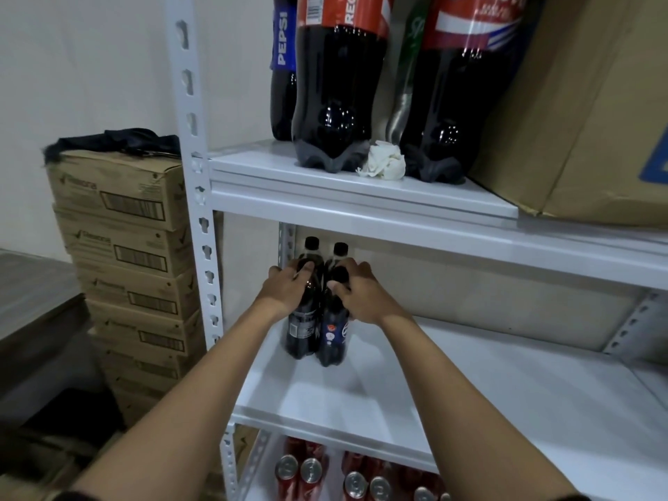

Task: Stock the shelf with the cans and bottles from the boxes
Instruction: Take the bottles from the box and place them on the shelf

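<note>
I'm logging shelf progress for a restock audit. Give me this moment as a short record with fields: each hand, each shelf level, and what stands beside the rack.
left hand: grips the black-label bottle
right hand: grips the Pepsi bottle
middle shelf: only those two small bottles, upright, side by side at its left rear
top shelf: large cola bottles, crumpled white cloth, cardboard box
bottom shelf: red cans, upright
beside rack: stacked cartons, dark cloth on top
</note>
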